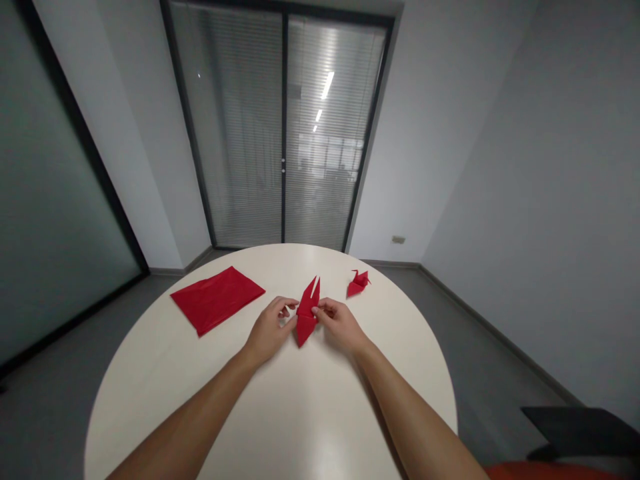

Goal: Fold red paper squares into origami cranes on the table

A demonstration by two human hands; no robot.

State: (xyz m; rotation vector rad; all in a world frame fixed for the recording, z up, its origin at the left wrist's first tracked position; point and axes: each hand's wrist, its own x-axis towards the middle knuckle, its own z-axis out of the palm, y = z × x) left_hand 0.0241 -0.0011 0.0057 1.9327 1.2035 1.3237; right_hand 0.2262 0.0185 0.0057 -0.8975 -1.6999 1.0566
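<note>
1. Red folded paper piece [307, 319] is right in the middle of things, between the two hands over the round, pale worktop [300, 413]. It's got two skinny points with a slit between them, aimed away from the person, and a wider pointed end aimed back at them. There's a fold line running across the middle, too.

2. Right hand [343, 325] has a narrow grip on it: thumb lying on the top face near that fold line, fingers curled in at the right edge. So yeah, that one's holding the paper.

3. Left hand [269, 331] is at the opposite edge with a wider grip, thumb and index finger spread apart. Honestly it's pretty small from up here, so I can't tell whether those fingertips press on the paper or sit just beside it.

4. Off to the right and a bit farther out, a little red paper crane [357, 287] rests on the worktop, apart from the hands.

5. Over on the left lies a flat red paper stack [217, 300], set at an angle, also apart from the hands.

6. Beyond the far edge: glass panels [240, 133] with blinds, plus a small wall socket [399, 239] low on the right.
</note>
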